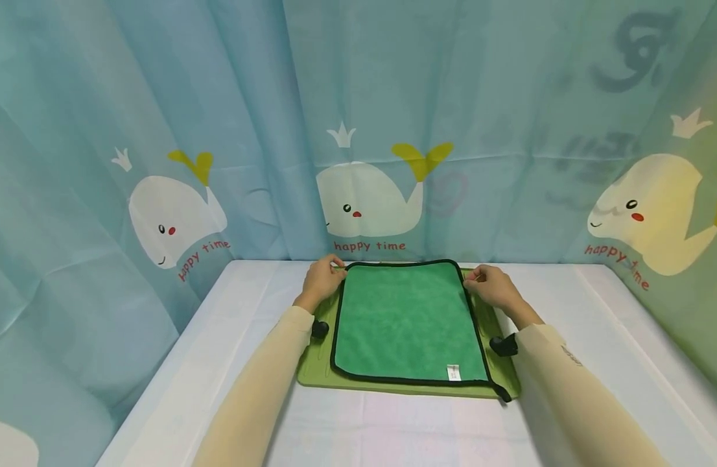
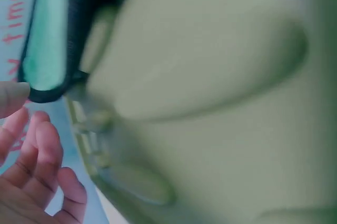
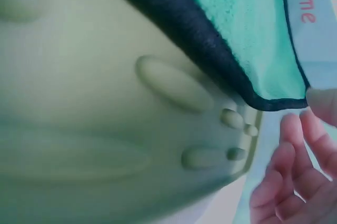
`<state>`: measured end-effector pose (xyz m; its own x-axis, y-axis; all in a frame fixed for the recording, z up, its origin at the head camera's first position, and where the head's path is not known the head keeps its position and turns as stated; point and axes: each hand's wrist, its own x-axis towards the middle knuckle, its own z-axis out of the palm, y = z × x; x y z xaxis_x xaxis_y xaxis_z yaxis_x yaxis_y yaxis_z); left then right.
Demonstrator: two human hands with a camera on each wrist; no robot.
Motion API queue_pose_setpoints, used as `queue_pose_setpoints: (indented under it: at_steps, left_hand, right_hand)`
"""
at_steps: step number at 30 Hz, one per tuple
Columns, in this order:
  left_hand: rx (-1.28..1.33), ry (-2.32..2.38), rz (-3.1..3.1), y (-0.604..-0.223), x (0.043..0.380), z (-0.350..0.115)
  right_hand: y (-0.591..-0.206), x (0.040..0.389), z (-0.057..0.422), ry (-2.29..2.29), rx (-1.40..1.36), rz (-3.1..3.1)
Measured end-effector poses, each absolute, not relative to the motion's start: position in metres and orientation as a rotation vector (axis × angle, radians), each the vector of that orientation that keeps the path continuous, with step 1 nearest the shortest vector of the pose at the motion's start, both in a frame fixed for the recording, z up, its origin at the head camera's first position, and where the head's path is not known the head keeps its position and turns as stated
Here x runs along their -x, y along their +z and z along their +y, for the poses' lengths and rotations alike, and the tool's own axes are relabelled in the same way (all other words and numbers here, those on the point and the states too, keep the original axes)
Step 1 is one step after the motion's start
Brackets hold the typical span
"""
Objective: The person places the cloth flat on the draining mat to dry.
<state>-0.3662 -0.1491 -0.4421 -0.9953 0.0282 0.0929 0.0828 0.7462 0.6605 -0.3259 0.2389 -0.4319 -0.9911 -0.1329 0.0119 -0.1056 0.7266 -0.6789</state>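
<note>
A green cloth (image 1: 408, 321) with a black border lies spread over a light green board (image 1: 316, 371). Its white label (image 1: 454, 372) faces up near the close edge, and a black loop (image 1: 501, 392) sticks out at the near right corner. My left hand (image 1: 322, 283) pinches the cloth's far left corner between thumb and fingers. At the far right, the corner (image 3: 287, 102) is pinched by my right hand (image 1: 497, 290). Raised oval shapes (image 3: 174, 83) show on the board in the right wrist view. The left wrist view of the board is blurred.
Beneath the board is a table with a white cover (image 1: 242, 311). A blue curtain (image 1: 265, 214) printed with whales hangs right behind the table and along both sides. Black wrist cameras, such as the right one (image 1: 504, 345), sit low over the board's sides.
</note>
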Motion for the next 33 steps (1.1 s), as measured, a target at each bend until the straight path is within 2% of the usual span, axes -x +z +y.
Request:
queue_pose_setpoints:
  at_steps: [7, 14, 22, 33]
  left_hand:
    - [0.221, -1.205, -2.814, -0.435, 0.347, -0.150]
    - [0.497, -1.238, -2.947, -0.427, 0.315, -0.156]
    - [0.671, -1.148, -3.047, -0.428, 0.285, -0.160]
    - [0.750, -1.118, -3.065, -0.428, 0.269, -0.171]
  right_hand:
    - [-0.429, 0.303, 0.255, -1.222, 0.407, 2.667]
    - [-0.433, 0.269, 0.263, -1.248, 0.546, 2.603]
    - [-0.437, 0.235, 0.268, -1.297, 0.694, 2.470]
    - [-0.439, 0.228, 0.276, -1.172, 0.721, 2.471]
